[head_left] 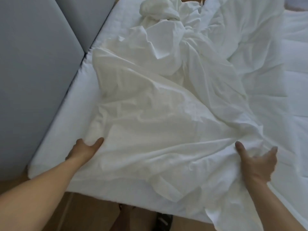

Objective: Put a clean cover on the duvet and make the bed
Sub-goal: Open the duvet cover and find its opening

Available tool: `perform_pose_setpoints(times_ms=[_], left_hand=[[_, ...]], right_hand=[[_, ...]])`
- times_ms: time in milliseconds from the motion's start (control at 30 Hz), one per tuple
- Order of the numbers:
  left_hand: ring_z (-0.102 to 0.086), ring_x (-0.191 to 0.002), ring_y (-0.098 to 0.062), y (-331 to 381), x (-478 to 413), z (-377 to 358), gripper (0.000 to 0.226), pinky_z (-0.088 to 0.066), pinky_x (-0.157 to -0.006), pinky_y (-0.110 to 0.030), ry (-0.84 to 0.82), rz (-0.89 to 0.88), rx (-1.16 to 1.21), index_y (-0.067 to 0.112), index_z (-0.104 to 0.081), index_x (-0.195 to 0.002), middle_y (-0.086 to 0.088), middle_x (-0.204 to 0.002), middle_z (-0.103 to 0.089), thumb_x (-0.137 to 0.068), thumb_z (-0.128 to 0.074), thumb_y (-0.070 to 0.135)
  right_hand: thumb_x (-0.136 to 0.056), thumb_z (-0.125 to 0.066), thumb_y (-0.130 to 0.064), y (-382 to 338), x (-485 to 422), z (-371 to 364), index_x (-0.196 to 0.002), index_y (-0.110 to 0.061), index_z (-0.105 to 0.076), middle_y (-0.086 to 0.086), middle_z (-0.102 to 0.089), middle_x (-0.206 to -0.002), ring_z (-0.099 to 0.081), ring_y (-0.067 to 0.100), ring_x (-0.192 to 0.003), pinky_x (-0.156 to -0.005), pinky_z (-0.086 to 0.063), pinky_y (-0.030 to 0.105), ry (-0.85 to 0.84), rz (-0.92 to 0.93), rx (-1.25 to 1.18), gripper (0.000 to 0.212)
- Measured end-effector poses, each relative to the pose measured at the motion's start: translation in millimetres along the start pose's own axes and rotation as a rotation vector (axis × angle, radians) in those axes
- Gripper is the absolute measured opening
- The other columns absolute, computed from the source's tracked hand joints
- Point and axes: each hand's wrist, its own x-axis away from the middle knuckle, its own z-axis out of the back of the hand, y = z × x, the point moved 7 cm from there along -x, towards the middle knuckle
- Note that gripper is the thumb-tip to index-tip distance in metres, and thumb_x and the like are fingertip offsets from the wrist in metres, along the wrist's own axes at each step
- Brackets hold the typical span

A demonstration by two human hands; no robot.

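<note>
**Bed** (55, 157): white mattress, bare along its left edge. Grey padded panels (33, 72) stand against that edge.

**Quilted white layer** (291, 72): lies over the bed's right side. Whether it is the duvet or a mattress pad cannot be told.

**Duvet cover** (150, 114): white, thin and heavily creased. It runs from the near edge toward the far edge. The near part is flatter and looks slightly padded. At the far edge it is twisted into a bundle (158, 9). One flap hangs over the near edge.

**Progress, as judged:** early to middle. The cover is on the bed but is not squared, smoothed or closed. Straightening the far end and making the bed remain. No pillows are in view.

**Right hand** (256, 160): grips a gathered bunch of cover by the near edge, and creases fan out from it.

**Left hand** (88, 147): grips a cover corner by the near left corner of the bed, with the fabric between thumb and fingers.
</note>
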Motion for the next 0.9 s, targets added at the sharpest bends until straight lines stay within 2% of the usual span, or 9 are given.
perform_pose_setpoints(times_ms=[133,233,300,367,500,633,733,833,900], left_hand=[[-0.053,-0.119,-0.038,-26.2,24.3,-4.6,0.102,-0.043,-0.098,-0.04,-0.068,0.086,-0.005,-0.003,-0.039,-0.144,-0.02,-0.14,-0.052,-0.079,-0.064,0.07],[-0.057,-0.094,-0.033,-19.3,34.2,-2.0,0.079,-0.047,-0.084,-0.038,-0.023,0.028,0.089,-0.006,-0.054,-0.127,-0.018,-0.114,-0.062,-0.081,-0.074,0.055],[-0.057,-0.084,-0.032,-18.1,43.9,24.8,0.067,-0.046,-0.077,-0.038,0.098,0.001,0.049,-0.005,-0.061,-0.112,-0.019,-0.102,-0.063,-0.079,-0.077,0.051],[-0.062,-0.09,-0.038,-31.1,40.5,73.1,0.074,-0.047,-0.077,-0.041,0.215,-0.003,0.011,-0.006,-0.063,-0.111,-0.025,-0.105,-0.065,-0.073,-0.081,0.055],[-0.066,-0.085,-0.041,-125.0,-41.4,145.4,0.089,-0.054,-0.075,-0.049,0.236,0.01,-0.033,0.005,-0.067,-0.109,-0.023,-0.104,-0.069,-0.054,-0.082,0.073],[-0.061,-0.098,-0.049,-81.3,2.3,128.8,0.065,-0.049,-0.078,-0.048,0.311,-0.052,-0.1,-0.009,-0.059,-0.115,-0.033,-0.108,-0.063,-0.083,-0.077,0.046],[-0.044,-0.129,-0.049,-44.7,10.6,85.7,0.079,-0.036,-0.104,-0.054,0.294,-0.163,-0.244,-0.001,-0.039,-0.142,-0.029,-0.141,-0.046,-0.091,-0.06,0.056],[0.0,-0.151,-0.034,-37.2,27.7,45.5,0.101,0.002,-0.119,-0.052,0.231,-0.217,-0.453,0.009,-0.008,-0.156,-0.019,-0.162,-0.007,-0.087,-0.052,0.067],[0.03,-0.147,-0.026,-31.3,48.3,5.8,0.1,0.022,-0.114,-0.049,0.198,-0.443,-0.639,0.017,0.013,-0.157,-0.012,-0.163,0.022,-0.09,-0.04,0.07]], right_hand=[[-0.065,-0.083,-0.062,39.9,47.4,-14.3,-0.141,-0.01,-0.031,0.021,-0.052,-0.137,-0.052,0.043,-0.123,-0.103,-0.039,0.054,-0.183,-0.117,0.027,0.106],[-0.08,-0.077,-0.045,40.1,55.9,-24.3,-0.128,-0.003,-0.049,0.021,-0.06,-0.126,-0.056,0.042,-0.115,-0.098,-0.042,0.049,-0.257,-0.01,0.051,0.069],[-0.08,-0.075,-0.047,34.1,44.5,-8.7,-0.121,-0.002,-0.053,0.024,-0.062,-0.117,-0.059,0.043,-0.108,-0.091,-0.044,0.048,-0.225,0.079,0.051,0.064],[-0.074,-0.074,-0.047,47.2,15.0,27.8,-0.113,0.001,-0.057,0.029,-0.063,-0.11,-0.061,0.047,-0.101,-0.084,-0.046,0.047,-0.161,0.066,0.121,0.064],[-0.064,-0.064,-0.049,124.8,-38.2,85.4,-0.095,-0.004,-0.061,0.026,-0.067,-0.087,-0.065,0.045,-0.077,-0.074,-0.056,0.056,0.011,-0.073,0.249,0.055],[-0.068,-0.05,-0.045,104.1,18.1,35.1,-0.115,-0.005,-0.051,0.029,-0.061,-0.107,-0.061,0.048,-0.097,-0.082,-0.05,0.054,0.013,-0.05,0.305,0.062],[-0.068,-0.044,-0.051,69.1,52.4,8.3,-0.14,-0.01,-0.034,0.026,-0.038,-0.141,-0.038,0.043,-0.131,-0.105,-0.031,0.059,0.028,0.109,0.419,0.084],[-0.071,-0.044,-0.059,43.7,94.6,-18.4,-0.146,-0.02,-0.025,0.011,-0.017,-0.157,-0.011,0.027,-0.148,-0.114,-0.005,0.05,0.018,0.516,0.531,0.086],[-0.073,-0.045,-0.065,34.8,130.8,-47.9,-0.147,-0.022,-0.032,0.013,-0.02,-0.159,-0.013,0.03,-0.15,-0.114,0.0,0.046,-0.056,0.804,0.543,0.086]])
